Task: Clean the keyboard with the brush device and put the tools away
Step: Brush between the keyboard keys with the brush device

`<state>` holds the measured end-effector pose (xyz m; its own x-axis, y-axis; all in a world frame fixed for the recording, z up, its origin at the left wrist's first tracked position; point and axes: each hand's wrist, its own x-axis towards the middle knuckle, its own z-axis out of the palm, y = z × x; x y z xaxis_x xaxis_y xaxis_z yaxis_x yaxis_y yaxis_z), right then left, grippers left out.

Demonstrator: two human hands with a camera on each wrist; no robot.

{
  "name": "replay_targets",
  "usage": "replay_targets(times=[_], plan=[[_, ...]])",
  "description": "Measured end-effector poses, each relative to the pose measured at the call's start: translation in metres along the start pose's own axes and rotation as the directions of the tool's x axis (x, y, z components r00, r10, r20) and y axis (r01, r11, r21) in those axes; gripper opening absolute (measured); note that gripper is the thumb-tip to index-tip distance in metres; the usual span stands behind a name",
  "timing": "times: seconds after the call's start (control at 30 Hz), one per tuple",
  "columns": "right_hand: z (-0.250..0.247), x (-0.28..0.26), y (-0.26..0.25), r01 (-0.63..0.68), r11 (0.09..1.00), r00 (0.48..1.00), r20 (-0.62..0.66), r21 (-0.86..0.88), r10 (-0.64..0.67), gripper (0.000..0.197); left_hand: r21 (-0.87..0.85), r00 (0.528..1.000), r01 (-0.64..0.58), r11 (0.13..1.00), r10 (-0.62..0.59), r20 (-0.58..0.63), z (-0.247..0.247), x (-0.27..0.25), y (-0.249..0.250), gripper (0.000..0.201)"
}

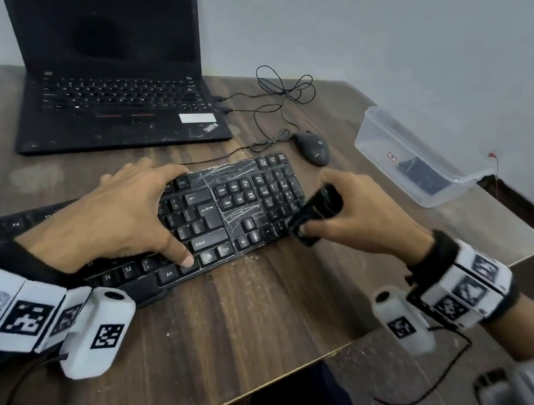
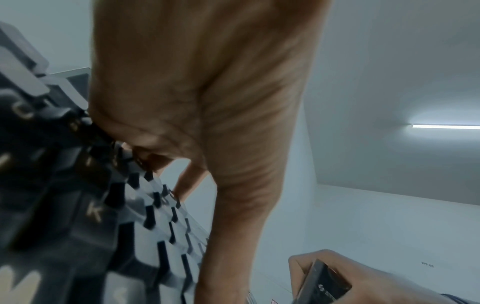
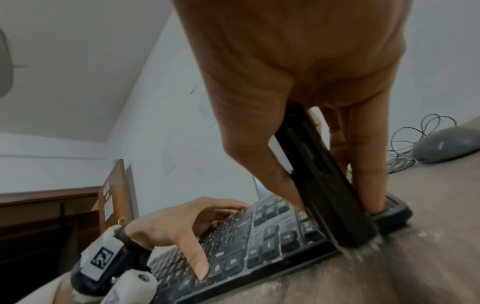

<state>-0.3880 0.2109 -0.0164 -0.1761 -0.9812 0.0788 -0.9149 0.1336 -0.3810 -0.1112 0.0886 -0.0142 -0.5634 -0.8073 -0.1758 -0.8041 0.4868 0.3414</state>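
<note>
A black keyboard [image 1: 241, 211] with white scratch marks lies across the wooden table [image 1: 242, 327]. My left hand [image 1: 143, 217] is spread over its middle, thumb pressing a key next to Alt, fingers reaching the top row. My right hand [image 1: 341, 222] grips the black brush device [image 1: 320, 210], thumb on one side and fingers on the other. In the right wrist view the brush device [image 3: 330, 185] stands tilted with its lower end at the front right corner of the keyboard [image 3: 259, 236]. The left wrist view shows blurred keys [image 2: 78, 205] under my left hand [image 2: 207, 102].
A clear plastic container [image 1: 415, 159] holding something dark sits at the table's right edge. Behind the keyboard are a mouse [image 1: 313, 148], its looped cable [image 1: 281, 96] and an open black laptop [image 1: 120, 113]. Pale dust [image 1: 253, 258] lies in front of the keyboard.
</note>
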Motion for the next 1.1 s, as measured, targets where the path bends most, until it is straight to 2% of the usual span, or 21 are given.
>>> replay_targets(times=[0.07,0.2,0.3,0.37,0.43,0.5,0.57,0.7,0.77,0.83,0.97,1.1], plan=[[-0.002,-0.002,0.001,0.001,1.000,1.000,-0.012,0.005,-0.001,0.039,0.005,1.000,-0.004,1.000,0.004,-0.004,0.000,-0.001,0.001,0.138],[-0.001,0.036,-0.009,0.008,0.997,0.977,-0.214,0.079,0.009,0.034,0.012,1.000,-0.002,1.000,0.002,-0.003,0.000,-0.002,0.001,0.138],[0.001,0.056,-0.011,0.007,0.993,0.955,-0.294,0.118,0.029,0.036,0.016,1.000,0.012,1.000,-0.012,0.001,0.000,-0.002,0.000,0.140],[-0.001,0.049,-0.008,-0.001,0.995,0.969,-0.244,0.098,0.025,0.035,0.018,1.000,0.020,1.000,-0.020,0.007,-0.001,-0.002,0.001,0.140],[-0.005,0.030,0.000,-0.029,0.999,0.995,-0.089,0.030,0.032,0.034,0.012,1.000,0.026,1.000,-0.026,0.010,-0.001,-0.001,0.002,0.139],[-0.012,0.016,0.006,-0.058,0.997,0.998,0.033,-0.048,0.060,0.037,0.003,1.000,0.028,1.000,-0.028,0.005,-0.001,-0.001,0.001,0.139],[-0.016,0.018,0.004,-0.066,0.997,0.998,0.015,-0.043,0.066,0.037,0.001,1.000,0.019,1.000,-0.019,0.007,0.000,-0.001,0.002,0.139],[-0.007,0.049,-0.013,-0.023,0.997,0.981,-0.191,0.072,0.036,0.034,0.011,1.000,0.014,1.000,-0.014,0.006,-0.001,-0.002,0.003,0.138],[-0.003,0.055,-0.017,-0.003,0.997,0.970,-0.241,0.082,0.023,0.035,0.011,1.000,0.020,1.000,-0.021,0.011,-0.001,-0.002,0.003,0.138],[-0.002,0.044,-0.013,0.002,0.998,0.983,-0.181,0.062,0.009,0.033,0.021,1.000,0.018,1.000,-0.018,0.016,-0.002,-0.001,0.002,0.138],[-0.004,0.001,0.007,-0.055,0.998,0.998,0.017,-0.024,0.056,0.035,0.013,1.000,0.027,1.000,-0.027,0.012,0.000,0.000,0.002,0.139],[-0.007,0.003,0.006,-0.051,0.999,0.999,0.012,-0.017,0.051,0.038,0.020,1.000,0.018,1.000,-0.018,0.004,0.000,0.000,0.002,0.139]])
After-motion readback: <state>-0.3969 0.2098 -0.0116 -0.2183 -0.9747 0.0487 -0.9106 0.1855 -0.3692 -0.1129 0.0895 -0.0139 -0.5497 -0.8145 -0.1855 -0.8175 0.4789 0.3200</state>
